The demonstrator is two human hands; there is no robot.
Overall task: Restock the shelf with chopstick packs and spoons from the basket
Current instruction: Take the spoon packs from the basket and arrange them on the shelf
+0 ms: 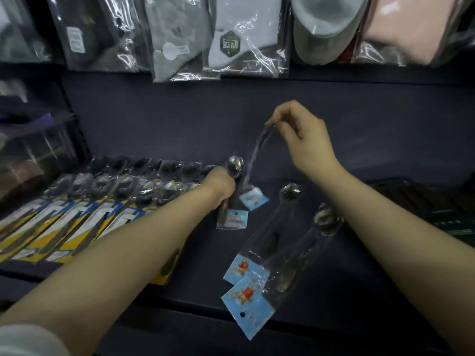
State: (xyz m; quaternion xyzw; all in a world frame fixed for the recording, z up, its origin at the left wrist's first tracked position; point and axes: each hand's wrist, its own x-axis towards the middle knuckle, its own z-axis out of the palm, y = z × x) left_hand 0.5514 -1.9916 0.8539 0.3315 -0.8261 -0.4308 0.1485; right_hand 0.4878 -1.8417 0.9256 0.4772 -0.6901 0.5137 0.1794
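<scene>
Left hand (222, 185) grips clear-sleeved steel spoon with blue card (232, 199) flat on dark shelf (347, 283), likely aligning it beside yellow-carded spoon row (84, 214). Right hand (299, 133) fingers pinch second sleeved spoon (253, 170) by its top, dangling, ready to set down. Basket unseen.

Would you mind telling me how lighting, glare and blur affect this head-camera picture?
Head view: dim overall, the dark shelf swallowing detail; glare streaks the bagged socks hanging above; the packaged spoon pinched by the right hand is motion-smeared; the left hand is soft; wide-angle distortion bows the edges.
</scene>
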